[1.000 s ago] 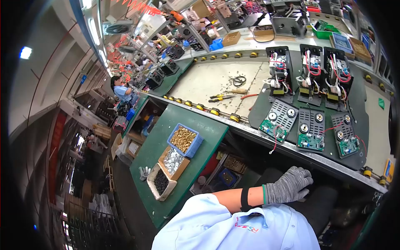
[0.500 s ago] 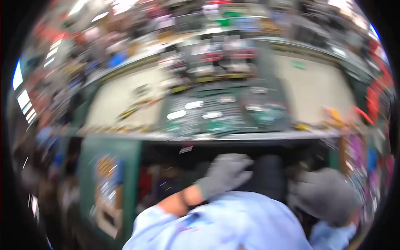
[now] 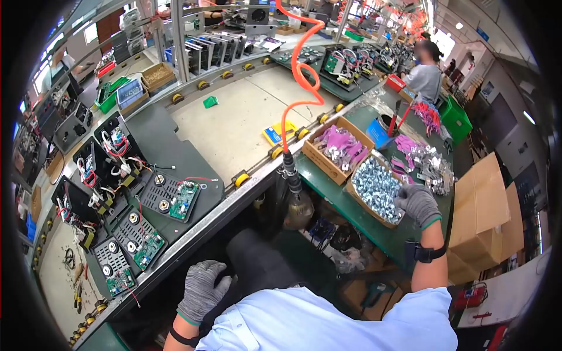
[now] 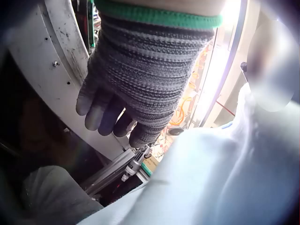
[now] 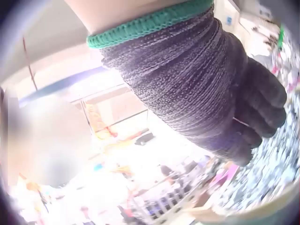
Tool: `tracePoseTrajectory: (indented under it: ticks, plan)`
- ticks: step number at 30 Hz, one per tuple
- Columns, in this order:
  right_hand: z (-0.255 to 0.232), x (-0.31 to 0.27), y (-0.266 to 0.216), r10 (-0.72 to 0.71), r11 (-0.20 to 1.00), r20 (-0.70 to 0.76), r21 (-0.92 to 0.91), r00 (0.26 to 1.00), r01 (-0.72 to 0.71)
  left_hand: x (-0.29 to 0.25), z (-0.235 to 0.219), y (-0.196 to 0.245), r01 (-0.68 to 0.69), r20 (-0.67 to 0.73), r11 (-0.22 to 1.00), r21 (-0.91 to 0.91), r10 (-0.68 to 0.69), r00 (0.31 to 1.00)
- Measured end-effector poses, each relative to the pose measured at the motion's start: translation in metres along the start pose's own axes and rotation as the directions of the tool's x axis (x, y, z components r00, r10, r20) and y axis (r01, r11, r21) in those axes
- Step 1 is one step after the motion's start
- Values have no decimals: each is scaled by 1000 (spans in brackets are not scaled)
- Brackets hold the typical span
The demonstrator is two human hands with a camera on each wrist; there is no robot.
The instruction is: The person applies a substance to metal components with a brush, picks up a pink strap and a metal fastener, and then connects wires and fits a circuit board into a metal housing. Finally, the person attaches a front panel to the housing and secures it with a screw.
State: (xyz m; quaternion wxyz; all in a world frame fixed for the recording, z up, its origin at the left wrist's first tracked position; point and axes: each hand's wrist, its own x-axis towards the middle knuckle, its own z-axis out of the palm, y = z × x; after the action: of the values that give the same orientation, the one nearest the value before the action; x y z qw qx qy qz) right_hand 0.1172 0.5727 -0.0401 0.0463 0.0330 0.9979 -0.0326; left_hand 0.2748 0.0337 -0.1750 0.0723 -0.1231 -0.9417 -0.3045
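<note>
Small-parts pick-up: reach stage, as I judge it.
The green table (image 3: 401, 243) carries a cardboard box (image 3: 319, 166) of purple-and-metal parts (image 3: 345, 145) and, just beside it, a tray (image 3: 367, 209). My right hand (image 3: 420, 206) is at the tray's right side, fingers bent and close together; I cannot tell whether they hold or touch anything. My left hand (image 3: 201, 292) lies well apart, fingers loosely relaxed, with nothing visible in them. Bright metal pieces (image 3: 374, 181) fill the tray. The next move probably calls for a narrow pinch on these pieces, then a clean lift above the rim.
</note>
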Motion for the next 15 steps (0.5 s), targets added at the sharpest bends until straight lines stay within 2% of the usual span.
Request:
tracePoseTrajectory:
  ticks: [2, 3, 6, 7, 10, 12, 13, 15]
  plan:
    - [-4, 14, 8, -31, 986, 7, 162, 999, 30, 3, 2, 1, 17, -12, 1000, -5, -17, 1000]
    - [-4, 24, 0, -42, 986, 7, 161, 999, 41, 2, 2, 1, 28, -7, 1000, -14, -28, 1000]
    - [0, 67, -39, -298, 939, -178, 124, 938, 322, 1, 3, 0, 66, 9, 998, 6, -66, 998]
    - [6, 86, -50, -332, 905, -207, 206, 920, 372, 0, 3, -1, 88, 26, 996, 18, -88, 996]
    - [25, 149, -70, -371, 883, -173, 238, 913, 404, -6, -3, 2, 150, 19, 988, 34, -151, 988]
    - [36, 187, -79, -599, 782, -277, 3, 752, 624, -14, -2, -1, 186, 9, 981, 49, -186, 982]
    - [36, 200, -84, -606, 775, -276, 6, 746, 632, -17, -1, -1, 208, 8, 976, 57, -209, 978]
    - [34, 219, -95, -746, 663, -124, -236, 655, 710, -22, 1, -3, 236, 18, 969, 70, -238, 971]
